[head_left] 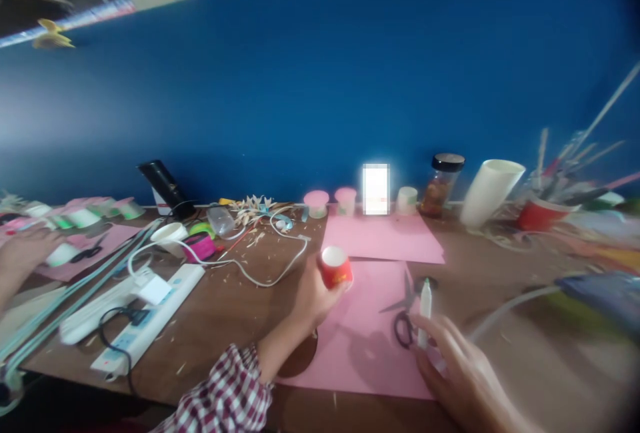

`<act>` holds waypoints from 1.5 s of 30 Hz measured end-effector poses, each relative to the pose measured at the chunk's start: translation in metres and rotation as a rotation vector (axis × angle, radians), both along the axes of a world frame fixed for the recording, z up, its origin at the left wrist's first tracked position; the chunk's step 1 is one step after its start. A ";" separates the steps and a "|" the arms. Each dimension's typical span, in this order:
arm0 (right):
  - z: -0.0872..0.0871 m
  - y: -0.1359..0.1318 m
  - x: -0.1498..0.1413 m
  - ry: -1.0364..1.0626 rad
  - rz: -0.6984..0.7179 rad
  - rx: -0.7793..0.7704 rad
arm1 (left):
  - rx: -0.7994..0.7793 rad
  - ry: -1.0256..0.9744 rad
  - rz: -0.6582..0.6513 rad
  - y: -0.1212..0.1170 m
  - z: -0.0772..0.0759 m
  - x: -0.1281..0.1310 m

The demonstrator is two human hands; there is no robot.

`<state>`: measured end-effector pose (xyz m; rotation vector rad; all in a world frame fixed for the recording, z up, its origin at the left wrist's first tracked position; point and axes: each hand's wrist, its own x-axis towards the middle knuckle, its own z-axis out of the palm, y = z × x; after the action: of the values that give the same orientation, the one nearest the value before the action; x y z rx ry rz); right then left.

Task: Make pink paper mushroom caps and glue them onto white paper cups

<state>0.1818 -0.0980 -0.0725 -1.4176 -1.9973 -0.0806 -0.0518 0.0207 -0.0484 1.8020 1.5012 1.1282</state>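
My left hand (311, 293) is wrapped round a small red paper cup (336, 278), its white open mouth facing up. In my right hand (450, 356) is a slim white tube with a pale green tip (425, 303), held upright between thumb and fingers. Dark-handled scissors (407, 294) lie open on a pink paper sheet (360, 370), just left of the tube. A dark round object (304, 356) is partly hidden under my left wrist. The picture is somewhat blurred.
Behind lie another pink sheet (380, 236), pink-topped cups (317, 204), a lidded jar (440, 183) and a white cylinder (490, 193). Power strips (173, 306) and a white cable (265, 284) are at left. Another person's hand (30, 253) is at far left.
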 end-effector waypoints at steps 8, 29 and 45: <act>0.004 -0.001 -0.002 -0.021 -0.008 0.014 | 0.039 0.109 0.027 0.003 -0.010 -0.002; 0.015 -0.003 -0.001 -0.154 0.084 0.058 | 0.052 0.177 0.053 0.004 -0.011 -0.002; 0.098 0.112 -0.081 0.280 0.116 -0.296 | 0.116 0.020 0.023 0.004 -0.020 0.000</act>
<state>0.1011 0.0137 0.0257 -1.3981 -1.9045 0.4578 -0.0518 0.0251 -0.0684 1.8827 1.4991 1.2353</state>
